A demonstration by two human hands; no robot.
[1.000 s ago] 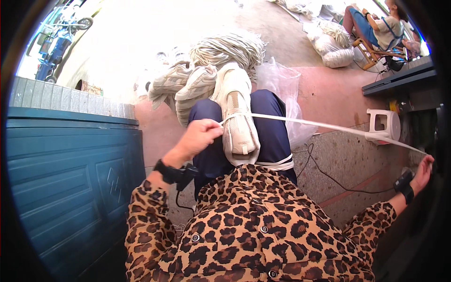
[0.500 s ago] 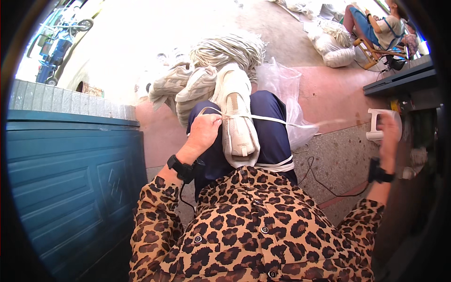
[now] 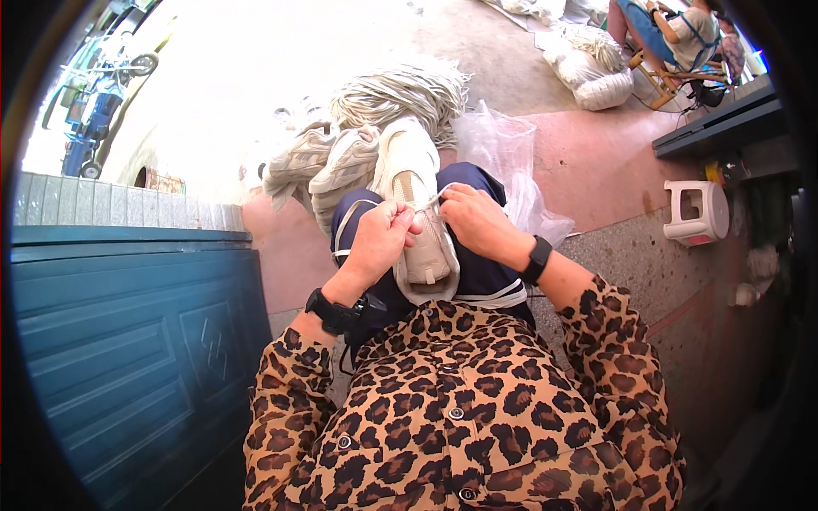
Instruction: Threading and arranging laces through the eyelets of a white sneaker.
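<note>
A beige shoe upper (image 3: 428, 262) lies lengthwise across my lap, its heel tab toward me. Over its opening, a white shoelace (image 3: 432, 201) is pinched between my two hands. My left hand (image 3: 382, 240) is closed on the lace at the left side of the shoe, fingertips close to the eyelets. From the right, my right hand (image 3: 481, 221) grips the lace with its fingers together. Part of the lacing is hidden behind my fingers. More beige shoe uppers (image 3: 345, 160) rest beyond my left knee, beside a thick bundle of white laces (image 3: 396, 98).
Clear plastic sheeting (image 3: 503, 153) lies past my right knee. A white plastic stool (image 3: 699, 213) stands on the right, below a dark ledge (image 3: 720, 128). Blue panelled doors (image 3: 128, 341) flank my left. A seated person (image 3: 682, 38) and a white sack (image 3: 596, 81) are at the far right.
My right hand has come in from far out at the right to the shoe, and the lace stretched out that way is now drawn in. My left hand stays near the shoe's left side.
</note>
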